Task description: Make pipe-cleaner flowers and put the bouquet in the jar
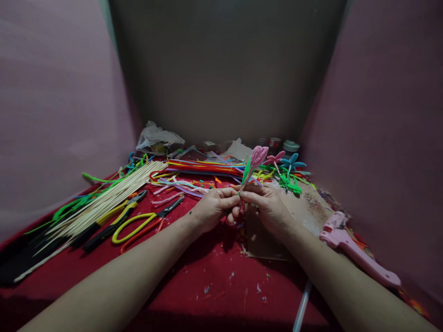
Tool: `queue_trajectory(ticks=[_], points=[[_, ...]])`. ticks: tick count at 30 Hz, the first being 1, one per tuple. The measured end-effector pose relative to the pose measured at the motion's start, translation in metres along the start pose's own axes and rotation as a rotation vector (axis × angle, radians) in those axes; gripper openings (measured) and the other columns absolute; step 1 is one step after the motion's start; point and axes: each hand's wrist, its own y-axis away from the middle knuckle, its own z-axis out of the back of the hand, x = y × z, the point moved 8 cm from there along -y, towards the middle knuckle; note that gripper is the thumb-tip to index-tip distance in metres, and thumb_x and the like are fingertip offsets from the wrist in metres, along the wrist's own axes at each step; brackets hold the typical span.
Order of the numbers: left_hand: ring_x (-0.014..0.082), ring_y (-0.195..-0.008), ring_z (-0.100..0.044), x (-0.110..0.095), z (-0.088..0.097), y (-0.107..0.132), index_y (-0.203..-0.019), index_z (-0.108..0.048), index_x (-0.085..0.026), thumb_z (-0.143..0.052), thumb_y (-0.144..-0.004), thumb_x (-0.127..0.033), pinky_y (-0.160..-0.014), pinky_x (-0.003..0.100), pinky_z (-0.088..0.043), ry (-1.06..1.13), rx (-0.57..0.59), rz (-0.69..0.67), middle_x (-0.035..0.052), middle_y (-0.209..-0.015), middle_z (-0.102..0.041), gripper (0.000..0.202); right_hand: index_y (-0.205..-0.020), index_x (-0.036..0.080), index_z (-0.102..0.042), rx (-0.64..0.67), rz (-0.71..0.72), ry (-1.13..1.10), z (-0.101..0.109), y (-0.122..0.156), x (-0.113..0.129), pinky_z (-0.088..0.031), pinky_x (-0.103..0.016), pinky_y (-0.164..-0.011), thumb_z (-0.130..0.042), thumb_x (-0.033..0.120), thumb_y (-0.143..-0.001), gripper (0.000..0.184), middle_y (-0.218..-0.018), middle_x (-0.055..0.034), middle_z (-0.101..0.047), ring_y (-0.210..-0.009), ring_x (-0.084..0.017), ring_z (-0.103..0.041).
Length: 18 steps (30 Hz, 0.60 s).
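A pipe-cleaner flower (258, 157) with a pink bud and a green leaf stands nearly upright between my two hands. My left hand (221, 203) pinches the lower stem between thumb and forefinger, its other fingers curled below. My right hand (265, 200) grips the stem from the other side, thumb and fingertips close to the left ones. A small green end shows at the fingertips. The lower part of the stem is mostly hidden by my fingers.
Left lie bamboo sticks (107, 203), pliers (117, 219) and yellow-and-red-handled scissors (148, 223). Pipe cleaners (204, 168) lie behind my hands. At right are a cardboard piece (266, 235), a pink glue gun (356, 251), a glue stick (302, 306) and a blue pipe-cleaner flower (292, 162).
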Motion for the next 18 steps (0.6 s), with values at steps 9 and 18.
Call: queue_trajectory(ticks=[9, 18], points=[[0.0024, -0.036, -0.046, 0.002, -0.001, 0.001, -0.07, -0.055, -0.011, -0.06, -0.076, -0.03, -0.037, 0.013, -0.033, -0.012, 0.041, 0.034, -0.0027, -0.052, -0.055, 0.02, -0.072, 0.015, -0.07, -0.044, 0.004, -0.06, 0.005, -0.002, -0.003, -0.042, -0.026, -0.056, -0.07, 0.023, -0.062, 0.013, -0.064, -0.0012, -0.065, -0.055, -0.011, -0.054], [0.0055, -0.047, -0.049, -0.011, -0.003, 0.005, -0.081, -0.056, -0.013, -0.06, -0.075, -0.027, -0.047, 0.018, -0.04, -0.31, -0.135, -0.129, -0.003, -0.066, -0.057, 0.016, -0.066, 0.017, -0.071, -0.139, 0.082, 0.01, 0.016, -0.004, -0.003, -0.042, -0.026, -0.057, -0.069, 0.023, -0.062, 0.007, -0.06, 0.0, -0.065, -0.056, -0.013, -0.055]])
